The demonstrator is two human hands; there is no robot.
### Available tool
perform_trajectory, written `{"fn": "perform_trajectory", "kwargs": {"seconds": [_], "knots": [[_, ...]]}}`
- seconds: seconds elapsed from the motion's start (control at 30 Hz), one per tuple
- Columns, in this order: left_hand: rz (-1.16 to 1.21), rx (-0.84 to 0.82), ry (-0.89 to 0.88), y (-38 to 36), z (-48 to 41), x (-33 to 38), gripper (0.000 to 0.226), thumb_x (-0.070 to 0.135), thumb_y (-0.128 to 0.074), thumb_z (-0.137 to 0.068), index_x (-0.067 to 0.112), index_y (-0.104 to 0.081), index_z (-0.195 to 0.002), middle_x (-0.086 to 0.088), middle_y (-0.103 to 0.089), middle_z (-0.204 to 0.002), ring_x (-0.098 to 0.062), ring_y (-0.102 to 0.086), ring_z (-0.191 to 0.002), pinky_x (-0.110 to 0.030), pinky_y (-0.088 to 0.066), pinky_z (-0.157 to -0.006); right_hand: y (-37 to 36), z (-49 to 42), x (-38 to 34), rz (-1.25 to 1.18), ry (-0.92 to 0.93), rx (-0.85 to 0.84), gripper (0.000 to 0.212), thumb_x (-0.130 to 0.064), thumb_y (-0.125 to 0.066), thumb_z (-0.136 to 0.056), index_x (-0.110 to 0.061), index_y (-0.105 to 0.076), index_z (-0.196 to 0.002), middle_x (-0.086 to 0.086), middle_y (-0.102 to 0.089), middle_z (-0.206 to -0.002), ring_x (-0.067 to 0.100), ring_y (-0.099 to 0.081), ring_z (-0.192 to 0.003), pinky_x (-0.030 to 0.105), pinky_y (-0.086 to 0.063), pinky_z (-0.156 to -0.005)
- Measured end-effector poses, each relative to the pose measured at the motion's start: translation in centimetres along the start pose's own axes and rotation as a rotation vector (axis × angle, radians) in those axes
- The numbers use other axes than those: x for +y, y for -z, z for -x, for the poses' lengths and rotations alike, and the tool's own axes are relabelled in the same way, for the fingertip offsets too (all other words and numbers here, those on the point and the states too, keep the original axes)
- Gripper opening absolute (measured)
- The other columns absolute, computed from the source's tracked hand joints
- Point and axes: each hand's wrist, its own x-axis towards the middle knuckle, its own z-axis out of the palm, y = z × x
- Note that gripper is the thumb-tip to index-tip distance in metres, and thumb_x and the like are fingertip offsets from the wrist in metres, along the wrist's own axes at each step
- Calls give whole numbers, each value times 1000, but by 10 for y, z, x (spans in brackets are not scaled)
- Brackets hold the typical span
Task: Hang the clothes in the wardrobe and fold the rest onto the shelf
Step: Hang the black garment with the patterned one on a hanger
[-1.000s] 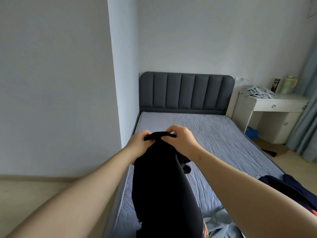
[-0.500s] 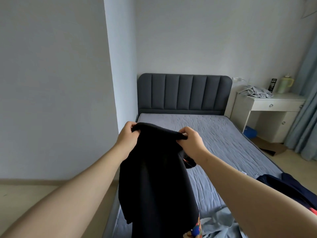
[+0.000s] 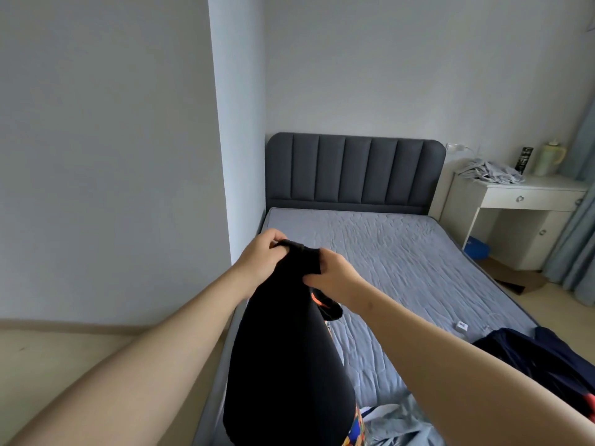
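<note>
A pale wall [image 3: 106, 156] fills the left side, with beige floor [image 3: 48, 365] below it. The left hand [image 3: 262, 255] reaches forward over the bed's near left edge, its fingers curled round the top of a black garment [image 3: 283, 365]. The garment hangs from both hands down past the bottom of the frame, in front of the bed's left side, off the mattress. An orange patch [image 3: 317, 299] shows on a fold just under the right hand [image 3: 335, 275], which pinches the same top edge. The two hands are close together with a short bunched stretch of cloth between them.

Behind them lies the bed [image 3: 386, 252], covered in a wrinkled grey-blue sheet, with a dark padded headboard [image 3: 351, 172] against the far wall. A small white tag [image 3: 462, 324] lies on the sheet to the right. At the bottom edge a pale blue cloth [image 3: 396, 426] is crumpled on the bed, and a navy garment [image 3: 541, 358] lies heaped at the near right corner.

Right of the headboard stands a white counter [image 3: 528, 194] bearing a crumpled grey cloth [image 3: 492, 170], a dark box [image 3: 524, 160] and a pale green jug [image 3: 547, 157]. A blue-grey curtain [image 3: 576, 252] hangs at the far right.
</note>
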Motion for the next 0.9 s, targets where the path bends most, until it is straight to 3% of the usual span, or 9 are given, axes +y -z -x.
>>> {"fn": "perform_trajectory", "kwargs": {"seconds": [0.1, 0.2, 0.33, 0.4, 0.5, 0.63, 0.77, 0.9], "knots": [[84, 14, -21, 5, 1, 4, 16, 12, -48, -92, 22, -52, -80, 1, -52, -81, -13, -48, -74, -23, -38, -67, -5, 2, 6, 62, -43, -129, 18, -2, -51, -80, -13, -56, -94, 0, -58, -82, 24, -58, -86, 34, -46, -76], [166, 69, -42, 12, 3, 6, 17, 10, -48, -91, 20, -51, -77, 3, -50, -77, -11, -46, -74, -23, -37, -68, -12, 2, 12, 153, -81, -221, 25, -3, -44, -84, -19, -60, -95, -2, -57, -77, 19, -55, -75, 32, -44, -72], [0, 11, -63, 28, 4, 8, 17, 15, -60, -85, 21, -49, -73, 7, -48, -71, -9, -44, -67, -21, -35, -63, -22, -4, 14, 229, -121, -166, 22, -9, -35, -87, -21, -53, -82, -1, -55, -77, 22, -52, -79, 35, -41, -74], [-125, -66, -16, 37, 6, 7, 12, 17, -64, -82, 22, -54, -77, 6, -55, -74, -9, -52, -68, -21, -41, -64, -24, -6, 13, 175, -133, -112, 20, -11, -34, -90, -20, -45, -76, -3, -51, -73, 18, -49, -68, 29, -40, -65], [-240, -146, 100, 47, 12, -6, 5, 19, -60, -88, 17, -63, -91, -2, -65, -88, -16, -61, -81, -26, -48, -74, -28, -6, 9, 219, -90, -124, 17, -16, -34, -93, -17, -41, -77, -2, -48, -73, 14, -45, -63, 27, -35, -54], [-284, 17, 193, 51, 18, -23, 15, 17, -50, -91, 8, -61, -89, -7, -59, -80, -20, -54, -74, -29, -38, -66, -39, -2, 4, 241, -41, -114, 14, -17, -34, -95, -8, -44, -91, 2, -49, -77, 21, -46, -70, 30, -34, -58], [-201, 82, 258, 51, 19, -30, 22, 11, -43, -89, 4, -60, -102, -16, -61, -94, -24, -52, -80, -31, -37, -70, -43, 1, -1, 254, 1, -176, 20, -16, -39, -95, -4, -51, -106, 5, -52, -89, 22, -47, -78, 28, -35, -61], [-190, 76, 285, 53, 29, -35, 8, 11, -46, -83, 14, -53, -84, -6, -51, -78, -20, -45, -70, -29, -33, -64, -54, 5, 3, 226, -30, -224, 18, -16, -38, -96, -6, -51, -104, 2, -50, -86, 17, -47, -73, 21, -33, -53]]}}
